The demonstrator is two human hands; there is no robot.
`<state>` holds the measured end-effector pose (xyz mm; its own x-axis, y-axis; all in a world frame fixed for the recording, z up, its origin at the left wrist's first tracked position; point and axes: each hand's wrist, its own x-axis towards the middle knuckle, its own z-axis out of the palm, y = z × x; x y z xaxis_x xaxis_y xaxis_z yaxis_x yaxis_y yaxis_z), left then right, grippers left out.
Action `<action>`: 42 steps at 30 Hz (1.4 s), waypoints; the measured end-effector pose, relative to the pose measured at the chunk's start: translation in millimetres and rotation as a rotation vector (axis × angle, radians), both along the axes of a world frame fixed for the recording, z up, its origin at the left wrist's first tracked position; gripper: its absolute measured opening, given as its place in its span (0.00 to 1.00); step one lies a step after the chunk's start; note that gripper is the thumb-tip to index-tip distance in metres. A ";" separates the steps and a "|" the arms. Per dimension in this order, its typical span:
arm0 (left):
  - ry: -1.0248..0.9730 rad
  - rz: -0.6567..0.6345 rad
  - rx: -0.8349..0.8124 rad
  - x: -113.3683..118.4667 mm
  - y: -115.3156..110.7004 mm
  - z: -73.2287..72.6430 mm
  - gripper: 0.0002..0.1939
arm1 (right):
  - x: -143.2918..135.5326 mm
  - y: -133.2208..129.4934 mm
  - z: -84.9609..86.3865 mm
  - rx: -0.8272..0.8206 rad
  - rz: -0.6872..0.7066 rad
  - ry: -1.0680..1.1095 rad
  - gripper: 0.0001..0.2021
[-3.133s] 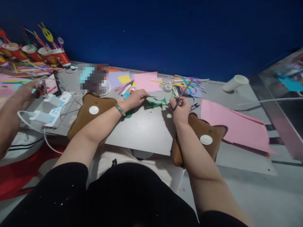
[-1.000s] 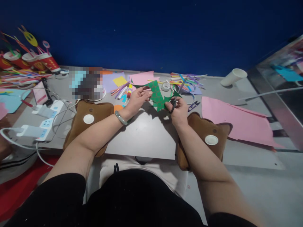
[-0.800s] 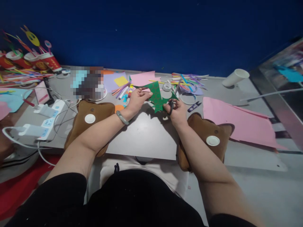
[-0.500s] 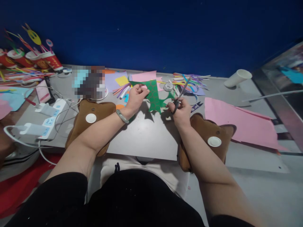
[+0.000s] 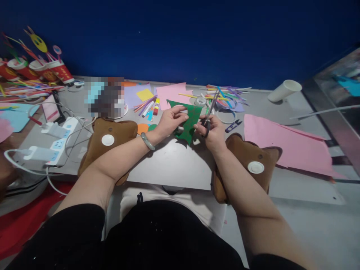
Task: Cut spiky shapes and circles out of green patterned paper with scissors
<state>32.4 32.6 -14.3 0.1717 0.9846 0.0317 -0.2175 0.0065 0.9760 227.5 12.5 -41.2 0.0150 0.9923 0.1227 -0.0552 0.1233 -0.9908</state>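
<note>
Green paper [image 5: 191, 117] with jagged cut edges hangs above the middle of the table. My left hand [image 5: 173, 120] pinches it from the left side. On the other side, my right hand [image 5: 211, 131] is closed round the dark handles of a pair of scissors [image 5: 215, 103], whose blades point up and away. The fingertips of my right hand are close to the paper's right edge; whether they touch it I cannot tell. Behind the hands lie a glue stick [image 5: 156, 106], pink paper [image 5: 172, 93] and a roll of tape [image 5: 200, 101].
Brown cushions [image 5: 112, 131] [image 5: 251, 159] lie under both forearms. A power strip [image 5: 63, 140] with cables is at left, red cups [image 5: 60, 71] behind it. Pink sheets [image 5: 289, 146], small snips [image 5: 233, 126] and a white cup [image 5: 284, 91] are at right.
The green paper has moved right and turned, and my left hand has shifted right with it. The glue stick and a green disc on the table have come into view.
</note>
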 end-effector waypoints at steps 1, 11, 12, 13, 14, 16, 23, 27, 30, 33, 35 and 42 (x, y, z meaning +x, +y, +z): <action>0.016 -0.013 0.002 0.6 -0.7 0.6 0.07 | 0.0 0.1 -0.8 0.001 0.013 -0.002 0.29; 0.133 -0.279 -0.223 -9.6 -0.8 18.7 0.07 | 18.6 16.7 -9.4 0.134 -0.213 0.036 0.25; 0.129 -0.288 -0.237 -10.8 -0.2 19.1 0.05 | 18.8 17.2 -9.5 0.138 -0.226 0.035 0.25; 0.124 -0.285 -0.250 -11.9 0.5 19.3 0.05 | 18.9 17.4 -9.4 0.138 -0.236 0.032 0.25; 0.118 -0.272 -0.261 -12.9 1.4 19.3 0.05 | 18.8 17.5 -9.3 0.135 -0.246 0.026 0.25; 0.115 -0.246 -0.270 -14.6 3.2 19.2 0.05 | 18.8 17.4 -8.8 0.125 -0.269 0.012 0.25; 0.114 -0.186 -0.195 -18.9 7.2 20.4 0.16 | 19.5 17.6 -7.1 0.081 -0.319 -0.010 0.24; 0.119 -0.133 -0.211 -23.1 10.5 21.5 0.15 | 24.1 21.3 -9.7 0.075 -0.307 -0.043 0.23; 0.085 -0.072 -0.254 -27.6 16.2 21.7 0.14 | 28.2 24.6 -11.8 0.059 -0.331 -0.021 0.24; -0.030 -0.031 -0.310 -28.8 22.3 19.0 0.11 | 28.8 25.0 -13.0 0.001 -0.314 -0.044 0.26; -0.114 -0.022 -0.360 -26.7 24.6 15.5 0.10 | 27.7 24.0 -13.4 -0.045 -0.294 -0.081 0.27; -0.229 0.001 -0.450 -10.1 18.3 8.0 0.12 | 18.6 10.4 -4.1 0.208 -0.348 -0.142 0.32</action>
